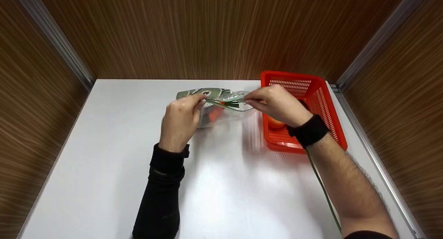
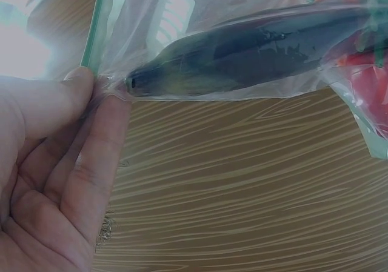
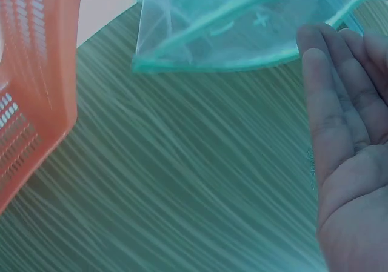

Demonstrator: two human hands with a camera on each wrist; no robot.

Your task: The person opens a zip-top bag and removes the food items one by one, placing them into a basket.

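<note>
Clear zip bag [image 1: 221, 107] with a green seal strip lay near the far edge of the white table [image 1: 104, 156], just left of the red basket [image 1: 318, 93], when seen from the head camera. Something red and green showed through the plastic. The left hand [image 1: 180, 119] pinched the bag's mouth at its left end, fingers curled onto the rim. The right hand [image 1: 277, 104] pinched the same rim at its right end, hovering over the basket's near-left corner. An orange round thing [image 1: 276, 122] sat inside the basket, partly hidden under that hand. A black sleeve covered the left forearm, and a black band ringed the right wrist.

From the left wrist camera, the thumb and forefinger [image 2: 91, 145] were pressed together on a corner of the bag [image 2: 242, 48], the film gathered between them. A dark, long shape lay inside the plastic, with red at the far right.

From the right wrist camera, the fingers [image 3: 333, 102] rose fairly straight toward the bag's green-edged rim [image 3: 242, 36], their tips lost behind it, so the grip itself could not be made out there. The basket's wall [image 3: 30, 84] stood at the left.
</note>
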